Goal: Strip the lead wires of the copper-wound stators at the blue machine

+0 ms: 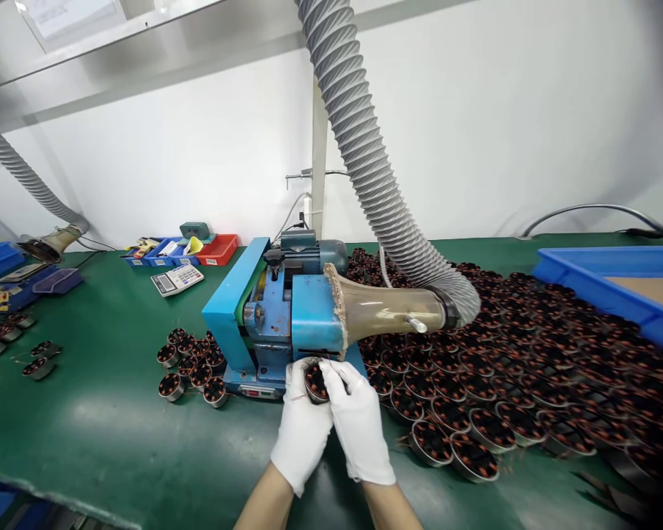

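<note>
In white gloves, both hands meet at the front of a blue belt-driven machine (314, 313). My left hand (301, 434) is wrapped round a small motor stator (316, 383), a round metal ring with a black middle and copper windings. It is tilted so its face shows. Pinched at the stator's upper right edge are the fingers of my right hand (359, 423), close below the machine's slot. Any thin wire between these fingertips is too small to make out. A translucent funnel (392, 308) covers the machine's right side and joins a grey ribbed hose (359, 125).
Many similar stators (475, 456) cover the bench's right side, and a smaller group (191, 364) sits left of the machine. A blue tray (591, 291) is at far right. A calculator (177, 280), a red bin (218, 250) and small blue bins stand at back left.
</note>
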Motion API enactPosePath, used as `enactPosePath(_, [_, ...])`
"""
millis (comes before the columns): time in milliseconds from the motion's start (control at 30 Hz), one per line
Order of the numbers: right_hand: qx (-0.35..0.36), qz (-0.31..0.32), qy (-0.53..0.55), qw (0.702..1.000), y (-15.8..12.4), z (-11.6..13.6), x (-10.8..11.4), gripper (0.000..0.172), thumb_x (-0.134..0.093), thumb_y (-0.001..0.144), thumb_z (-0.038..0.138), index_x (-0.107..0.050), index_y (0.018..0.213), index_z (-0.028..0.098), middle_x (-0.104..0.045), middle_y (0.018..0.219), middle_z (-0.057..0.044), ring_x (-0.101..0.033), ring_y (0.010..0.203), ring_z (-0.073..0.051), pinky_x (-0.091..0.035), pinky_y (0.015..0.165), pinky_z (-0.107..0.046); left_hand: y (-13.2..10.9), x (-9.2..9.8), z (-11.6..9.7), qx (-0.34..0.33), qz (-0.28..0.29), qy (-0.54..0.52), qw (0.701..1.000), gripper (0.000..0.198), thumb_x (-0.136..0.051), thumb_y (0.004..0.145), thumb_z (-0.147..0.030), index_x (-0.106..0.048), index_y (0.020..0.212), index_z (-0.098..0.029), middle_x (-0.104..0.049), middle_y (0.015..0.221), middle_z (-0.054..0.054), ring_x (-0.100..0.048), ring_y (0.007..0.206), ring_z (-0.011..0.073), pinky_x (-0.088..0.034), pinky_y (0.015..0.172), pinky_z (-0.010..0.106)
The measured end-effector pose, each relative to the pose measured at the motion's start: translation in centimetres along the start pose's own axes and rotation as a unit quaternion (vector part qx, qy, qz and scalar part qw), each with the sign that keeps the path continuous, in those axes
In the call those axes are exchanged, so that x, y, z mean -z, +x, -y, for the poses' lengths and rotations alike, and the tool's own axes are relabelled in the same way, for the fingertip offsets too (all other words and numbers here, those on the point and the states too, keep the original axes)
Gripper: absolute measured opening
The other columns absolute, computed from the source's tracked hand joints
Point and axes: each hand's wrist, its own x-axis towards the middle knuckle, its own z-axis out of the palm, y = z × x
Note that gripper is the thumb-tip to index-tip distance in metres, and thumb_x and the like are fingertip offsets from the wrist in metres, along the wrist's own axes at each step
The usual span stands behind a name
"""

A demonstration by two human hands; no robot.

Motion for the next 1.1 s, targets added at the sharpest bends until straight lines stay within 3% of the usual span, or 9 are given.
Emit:
enactPosePath(167, [0.000,-0.002,-0.008,1.000,0.1,0.2,0.1,0.023,-0.050,0.084,0.030,-0.069,0.079,0.019,-0.070,0.085,-0.009,-0.064,0.082,-0.024,-0.049,0.077,-0.035,-0.1,-0.2,-0.8,-0.004,-0.009,0.010,1.000,0.037,-0.061,0.066,-0.005,-0.056,0.099,-0.020,-0.059,0.101,0.006,-0.058,0.096,0.0187,-0.044,0.090,0.033])
enactPosePath(367, [0.029,0.013,0.015,0.999,-3.1,0.3,1.2,0.019,-0.055,0.081,0.028,-0.070,0.073,0.020,-0.070,0.074,-0.006,-0.065,0.068,-0.021,-0.053,0.065,-0.030,-3.7,1.7,-0.9,0.036,0.045,0.004,0.998,0.039,-0.063,0.067,-0.010,-0.053,0.102,-0.021,-0.062,0.101,0.006,-0.062,0.091,0.0197,-0.049,0.084,0.032])
enactPosePath(467, [0.034,0.010,0.073,0.997,-4.5,0.5,1.7,0.012,-0.062,0.076,0.027,-0.074,0.077,0.022,-0.073,0.082,-0.007,-0.068,0.076,-0.023,-0.055,0.071,-0.032,-4.7,3.2,-1.7,0.005,0.082,0.032,0.996,0.053,-0.067,0.064,-0.011,-0.050,0.114,-0.022,-0.057,0.118,0.009,-0.057,0.109,0.0247,-0.044,0.095,0.038])
enactPosePath(567, [-0.044,0.011,0.136,0.990,-4.5,1.3,2.1,0.008,-0.070,0.071,0.028,-0.075,0.074,0.023,-0.072,0.083,-0.007,-0.066,0.079,-0.023,-0.055,0.074,-0.033,-4.8,4.1,-2.6,-0.052,0.117,0.101,0.987,0.055,-0.066,0.068,-0.011,-0.050,0.118,-0.023,-0.054,0.123,0.010,-0.053,0.116,0.0260,-0.041,0.101,0.040])
enactPosePath(700, [-0.209,0.042,0.358,0.909,-2.5,2.2,2.8,0.019,-0.079,0.064,0.030,-0.074,0.079,0.020,-0.067,0.070,-0.004,-0.060,0.061,-0.015,-0.054,0.059,-0.027,-5.3,4.3,-2.3,-0.136,0.115,0.166,0.970,0.044,-0.070,0.069,-0.021,-0.052,0.110,-0.024,-0.058,0.106,0.007,-0.061,0.098,0.0238,-0.050,0.086,0.035])
enactPosePath(800, [-0.222,0.018,0.506,0.833,-1.2,2.0,3.4,0.024,-0.081,0.062,0.031,-0.072,0.082,0.021,-0.059,0.062,0.002,-0.053,0.052,-0.010,-0.051,0.052,-0.021,-5.9,4.3,-1.6,-0.158,0.041,0.163,0.973,0.041,-0.070,0.070,-0.025,-0.051,0.106,-0.023,-0.057,0.104,0.008,-0.061,0.097,0.0243,-0.050,0.085,0.034])
enactPosePath(900, [-0.178,-0.030,0.430,0.885,-1.6,1.4,3.0,0.020,-0.074,0.072,0.035,-0.072,0.088,0.022,-0.067,0.076,-0.001,-0.062,0.070,-0.014,-0.054,0.068,-0.025,-5.8,4.1,-1.4,-0.094,0.049,0.116,0.988,0.050,-0.070,0.070,-0.028,-0.047,0.114,-0.022,-0.056,0.114,0.010,-0.058,0.105,0.0257,-0.047,0.091,0.036])
enactPosePath(1000, [-0.111,0.018,0.242,0.964,-3.1,0.8,1.7,0.024,-0.071,0.074,0.038,-0.072,0.090,0.020,-0.071,0.097,-0.008,-0.064,0.090,-0.023,-0.052,0.085,-0.035,-4.8,3.3,-1.2,-0.010,0.066,0.059,0.996,0.054,-0.067,0.074,-0.028,-0.042,0.122,-0.021,-0.055,0.124,0.012,-0.055,0.114,0.0257,-0.043,0.098,0.038])
enactPosePath(1100, [-0.071,0.018,0.124,0.990,-3.5,0.2,0.4,0.028,-0.069,0.073,0.038,-0.071,0.095,0.020,-0.071,0.101,-0.010,-0.065,0.094,-0.026,-0.051,0.088,-0.040,-3.5,1.7,-0.7,0.041,0.028,0.002,0.999,0.048,-0.065,0.075,-0.025,-0.044,0.118,-0.021,-0.060,0.119,0.012,-0.060,0.108,0.0238,-0.046,0.094,0.035])
